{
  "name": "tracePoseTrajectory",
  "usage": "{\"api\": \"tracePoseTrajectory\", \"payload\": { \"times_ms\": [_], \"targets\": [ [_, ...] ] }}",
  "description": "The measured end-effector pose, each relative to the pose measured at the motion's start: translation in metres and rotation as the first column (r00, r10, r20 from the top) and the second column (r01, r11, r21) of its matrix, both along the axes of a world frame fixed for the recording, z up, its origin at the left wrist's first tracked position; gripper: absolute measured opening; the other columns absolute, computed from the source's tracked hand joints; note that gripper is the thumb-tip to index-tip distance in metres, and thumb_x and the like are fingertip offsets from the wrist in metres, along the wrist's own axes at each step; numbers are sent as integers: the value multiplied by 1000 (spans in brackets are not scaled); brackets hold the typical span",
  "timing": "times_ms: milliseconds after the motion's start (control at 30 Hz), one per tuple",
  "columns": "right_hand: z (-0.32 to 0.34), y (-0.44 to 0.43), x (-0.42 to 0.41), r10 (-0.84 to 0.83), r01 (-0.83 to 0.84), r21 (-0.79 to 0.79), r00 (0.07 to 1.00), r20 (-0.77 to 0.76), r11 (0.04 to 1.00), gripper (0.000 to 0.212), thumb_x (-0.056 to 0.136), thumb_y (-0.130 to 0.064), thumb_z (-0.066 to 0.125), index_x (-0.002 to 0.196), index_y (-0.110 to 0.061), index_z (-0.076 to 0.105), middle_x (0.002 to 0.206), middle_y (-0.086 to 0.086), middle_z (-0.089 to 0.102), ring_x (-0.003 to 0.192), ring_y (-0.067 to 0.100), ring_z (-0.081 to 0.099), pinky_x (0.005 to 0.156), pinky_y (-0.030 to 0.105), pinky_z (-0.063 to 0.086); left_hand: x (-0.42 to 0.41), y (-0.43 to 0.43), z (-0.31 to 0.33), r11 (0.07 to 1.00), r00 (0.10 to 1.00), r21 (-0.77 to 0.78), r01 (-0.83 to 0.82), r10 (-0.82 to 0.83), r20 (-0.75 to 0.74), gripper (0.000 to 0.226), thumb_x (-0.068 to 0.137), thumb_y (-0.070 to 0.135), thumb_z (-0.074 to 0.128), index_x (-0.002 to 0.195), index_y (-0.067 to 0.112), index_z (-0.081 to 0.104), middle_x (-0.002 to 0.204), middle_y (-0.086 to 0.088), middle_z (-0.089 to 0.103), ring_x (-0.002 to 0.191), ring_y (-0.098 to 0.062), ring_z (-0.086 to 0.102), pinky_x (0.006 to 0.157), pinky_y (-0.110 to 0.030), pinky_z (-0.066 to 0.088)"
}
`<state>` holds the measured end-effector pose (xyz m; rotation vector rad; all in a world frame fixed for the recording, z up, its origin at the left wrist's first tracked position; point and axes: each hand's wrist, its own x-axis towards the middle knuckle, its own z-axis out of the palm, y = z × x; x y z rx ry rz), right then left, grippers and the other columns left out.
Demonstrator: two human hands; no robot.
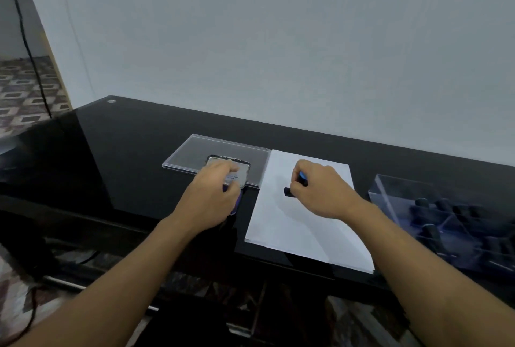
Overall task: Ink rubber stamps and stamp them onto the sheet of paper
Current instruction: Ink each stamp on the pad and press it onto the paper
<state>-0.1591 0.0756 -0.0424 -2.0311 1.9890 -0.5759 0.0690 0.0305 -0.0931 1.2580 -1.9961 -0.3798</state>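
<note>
Left hand (211,196) curled round the near edge of one ink pad (216,163), hiding most of it. Right hand (317,190) pinching one blue-handled stamp (288,192), black base down at the single sheet of paper (303,229); touching or just above, can't tell. One clear tray (192,153) under the pad. Far right, one clear box (395,201), cut off, dark stamps inside too blurred to count. Glossy black table (133,146), pale wall (278,40), patterned floor (25,87) far left.

Right hand (320,190) grips a stamp (288,192) over the sheet of paper (301,235); left hand (211,201) holds the ink pad (239,168).
</note>
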Motion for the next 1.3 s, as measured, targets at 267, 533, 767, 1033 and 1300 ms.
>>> {"api": "tracePoseTrajectory", "payload": {
  "times_ms": [267, 533, 767, 1033, 1300],
  "targets": [
    [10, 30, -68, -157, 157, 17, 988, 5, 987, 12, 98, -24, 51, 90, -18, 56, 81, -3, 64, 63, 10, 59, 52, 24, 42, -75, 11, 7, 984, 984, 42, 173, -174, 29, 34, 95, 27, 50, 128, 21, 54, 135, 8, 51, 125, -10, 42, 104, -28, 34],
    [0, 33, -86, -180, 180, 62, 984, -15, 982, 11, 95, -20, 52, 89, -15, 59, 86, 1, 66, 65, 16, 57, 57, 29, 48, -99, 18, -12, 973, 970, 77, 218, -225, 93, 34, 95, 23, 50, 128, 17, 55, 138, 6, 49, 130, -10, 38, 100, -15, 23],
    [-12, 29, -88, -183, 192, 124, 980, -82, 974, 10, 96, -23, 53, 94, -15, 58, 91, 2, 62, 70, 21, 59, 60, 32, 51, -101, 20, -21, 973, 963, 74, 219, -228, 143, 34, 95, 22, 50, 128, 15, 55, 138, 6, 50, 130, -11, 37, 100, -15, 21],
    [-18, 28, -84, -173, 200, 168, 972, -162, 965, 14, 97, -25, 50, 94, -13, 53, 86, 6, 62, 64, 20, 52, 57, 34, 45, -101, 20, -24, 976, 962, 36, 215, -218, 162, 34, 94, 22, 50, 128, 15, 56, 138, 4, 50, 131, -12, 36, 101, -16, 20],
    [-21, 25, -81, -198, 230, 231, 968, -153, 945, 11, 98, -19, 46, 95, -9, 48, 84, 8, 56, 63, 19, 47, 51, 29, 33, -102, 19, -27, 978, 963, 26, 209, -210, 167, 35, 93, 22, 51, 127, 15, 57, 137, 5, 51, 130, -11, 38, 104, -20, 23]
  ]
}}
